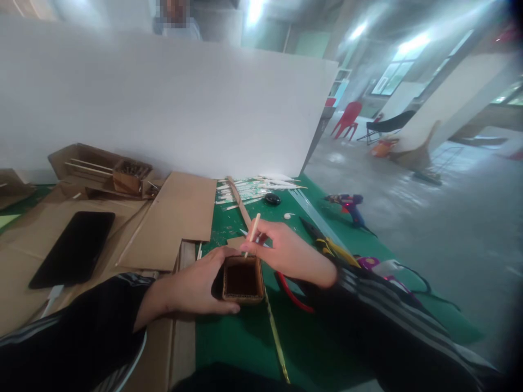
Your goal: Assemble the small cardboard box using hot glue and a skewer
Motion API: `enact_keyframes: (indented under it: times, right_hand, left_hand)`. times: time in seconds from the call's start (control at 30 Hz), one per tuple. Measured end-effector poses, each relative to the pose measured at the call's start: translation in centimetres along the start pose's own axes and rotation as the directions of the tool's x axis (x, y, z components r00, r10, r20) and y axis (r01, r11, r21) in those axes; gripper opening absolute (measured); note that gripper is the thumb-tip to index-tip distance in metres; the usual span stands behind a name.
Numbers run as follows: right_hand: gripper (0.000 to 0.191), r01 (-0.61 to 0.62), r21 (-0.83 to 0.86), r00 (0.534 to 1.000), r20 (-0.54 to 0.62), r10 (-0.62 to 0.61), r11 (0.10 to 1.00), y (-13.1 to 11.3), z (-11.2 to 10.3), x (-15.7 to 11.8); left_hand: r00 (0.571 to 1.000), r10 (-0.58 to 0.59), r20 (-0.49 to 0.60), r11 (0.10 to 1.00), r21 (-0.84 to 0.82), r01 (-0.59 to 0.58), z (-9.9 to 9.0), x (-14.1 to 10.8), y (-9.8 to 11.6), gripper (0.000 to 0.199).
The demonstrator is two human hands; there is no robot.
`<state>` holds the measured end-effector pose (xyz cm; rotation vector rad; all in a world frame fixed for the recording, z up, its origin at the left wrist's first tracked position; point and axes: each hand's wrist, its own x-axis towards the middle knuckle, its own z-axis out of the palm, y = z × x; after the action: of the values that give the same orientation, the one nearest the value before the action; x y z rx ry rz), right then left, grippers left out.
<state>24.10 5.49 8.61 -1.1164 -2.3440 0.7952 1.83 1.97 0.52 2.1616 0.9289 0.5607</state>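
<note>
A small open-topped cardboard box [243,298] stands on the green tabletop in front of me, its inside dark. My left hand [196,283] is wrapped round its left side, thumb at the near edge and fingers at the far one. Above the box's far rim, my right hand [281,247] pinches a short pale wooden stick [253,234], held tilted upright. The stick's lower end is close to the rim; whether it touches I cannot tell. Below my right wrist a red curved handle [293,294] shows, partly hidden by the sleeve.
Cardboard sheets [171,218] and a black phone [73,247] lie left. Several white sticks [245,190] and a black round object [272,199] are ahead. Pliers [322,237] and a glue gun [347,204] lie right. A white panel [171,103] stands behind the table.
</note>
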Motion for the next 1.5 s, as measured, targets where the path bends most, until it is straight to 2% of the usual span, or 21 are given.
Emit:
enact_keyframes:
  times: [0.2, 0.47, 0.7, 0.93, 1.27, 1.5]
  right_hand:
    - [0.010, 0.065, 0.067, 0.992, 0.104, -0.072, 0.996, 0.2, -1.1, -0.2]
    - [0.011, 0.103, 0.026, 0.991, 0.078, -0.105, 0.994, 0.5, -0.9, -0.1]
    - [0.014, 0.032, -0.006, 0.999, 0.027, -0.032, 0.999, 0.3, -0.6, -0.1]
    - [0.016, 0.025, 0.021, 0.996, 0.082, -0.026, 0.999, 0.1, -0.8, -0.2]
    - [0.014, 0.041, -0.006, 0.998, -0.047, -0.041, 0.999, 0.1, 0.0, -0.2]
    - [0.022, 0.048, -0.001, 0.984, -0.174, -0.047, 0.999, -0.2, 0.8, -0.2]
  left_hand:
    - [1.000, -0.004, 0.006, 1.000, 0.009, 0.004, 0.0, 0.1, -0.1, 0.088]
    - [1.000, -0.015, 0.004, 0.999, 0.032, 0.015, -0.1, 0.1, 0.1, 0.086]
    - [0.999, -0.041, 0.004, 0.999, 0.005, 0.041, 0.1, 0.0, -0.1, 0.088]
    - [0.999, -0.037, 0.009, 0.999, 0.000, 0.037, 0.0, 0.0, 0.0, 0.087]
    - [1.000, -0.010, 0.014, 1.000, 0.029, 0.010, -0.2, 0.1, 0.2, 0.090]
    - [1.000, -0.010, 0.020, 0.999, 0.037, 0.009, -0.2, 0.1, 0.2, 0.085]
